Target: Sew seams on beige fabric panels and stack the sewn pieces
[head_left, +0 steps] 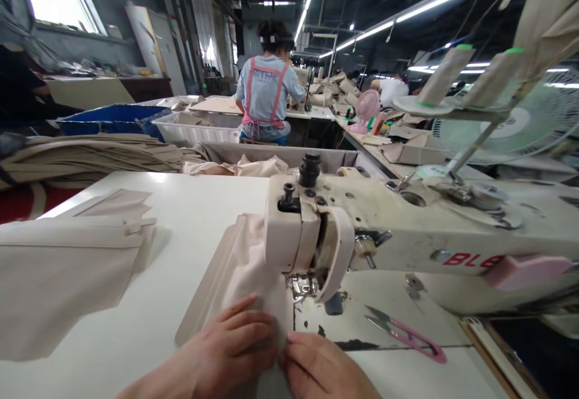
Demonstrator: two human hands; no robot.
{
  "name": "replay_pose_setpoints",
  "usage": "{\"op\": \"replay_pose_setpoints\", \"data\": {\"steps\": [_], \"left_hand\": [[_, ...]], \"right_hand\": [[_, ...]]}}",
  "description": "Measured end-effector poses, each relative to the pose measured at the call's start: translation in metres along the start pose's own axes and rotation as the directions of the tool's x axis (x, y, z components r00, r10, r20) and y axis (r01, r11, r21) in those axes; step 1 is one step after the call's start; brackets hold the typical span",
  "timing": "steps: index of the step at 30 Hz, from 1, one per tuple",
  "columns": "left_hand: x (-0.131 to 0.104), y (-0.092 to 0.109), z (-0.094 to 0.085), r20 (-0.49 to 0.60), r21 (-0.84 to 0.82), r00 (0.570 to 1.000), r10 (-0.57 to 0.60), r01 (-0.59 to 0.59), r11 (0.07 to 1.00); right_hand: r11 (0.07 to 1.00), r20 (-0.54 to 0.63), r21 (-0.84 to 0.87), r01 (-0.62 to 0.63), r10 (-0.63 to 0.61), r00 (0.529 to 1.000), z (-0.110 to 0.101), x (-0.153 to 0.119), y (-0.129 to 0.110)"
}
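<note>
A beige fabric piece (253, 266) lies on the white table at the left of the sewing machine (289, 230), its right edge beside the metal presser foot (304, 287). My left hand (239, 347) rests on top of this fabric, palm down, with fingers lying flat on it. Close by on the right, my right hand (323, 366) pinches the fabric's near right edge between thumb and fingers. The two hands almost touch. Part of the fabric is hidden under my left hand.
More beige pieces (67, 272) lie at the left of the table. Pink-handled snips (407, 332) rest right of the needle area. Ahead are a white crate (199, 130), a blue bin (113, 120) and a seated person (266, 91). Thread cones (447, 76) stand at upper right.
</note>
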State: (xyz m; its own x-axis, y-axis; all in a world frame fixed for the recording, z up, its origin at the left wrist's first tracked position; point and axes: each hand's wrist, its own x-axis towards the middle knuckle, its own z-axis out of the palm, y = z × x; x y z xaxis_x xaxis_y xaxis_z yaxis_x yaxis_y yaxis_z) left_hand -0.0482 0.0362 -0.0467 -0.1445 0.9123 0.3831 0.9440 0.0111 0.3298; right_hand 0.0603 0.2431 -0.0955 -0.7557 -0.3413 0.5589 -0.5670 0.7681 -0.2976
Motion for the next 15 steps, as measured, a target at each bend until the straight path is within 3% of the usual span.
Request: {"op": "replay_pose_setpoints", "data": {"steps": [2,5,7,15], "left_hand": [[0.002,-0.006,-0.004,-0.011,-0.025,1.000,-0.004,0.004,1.000],[0.009,-0.016,-0.013,0.066,-0.039,0.997,-0.036,0.039,0.998],[0.013,-0.023,-0.016,0.135,-0.036,0.989,-0.058,0.063,0.997],[0.025,-0.049,-0.012,0.237,-0.116,0.955,-0.177,0.209,0.971]], "right_hand": [[0.998,0.024,-0.027,0.063,-0.062,0.998,-0.001,0.006,0.006],[0.992,0.027,-0.082,0.096,-0.094,0.995,-0.002,0.012,0.012],[0.989,0.033,-0.120,0.087,-0.084,0.996,-0.003,0.015,0.012],[0.987,0.016,-0.161,-0.003,0.006,1.000,-0.009,0.025,0.001]]}}
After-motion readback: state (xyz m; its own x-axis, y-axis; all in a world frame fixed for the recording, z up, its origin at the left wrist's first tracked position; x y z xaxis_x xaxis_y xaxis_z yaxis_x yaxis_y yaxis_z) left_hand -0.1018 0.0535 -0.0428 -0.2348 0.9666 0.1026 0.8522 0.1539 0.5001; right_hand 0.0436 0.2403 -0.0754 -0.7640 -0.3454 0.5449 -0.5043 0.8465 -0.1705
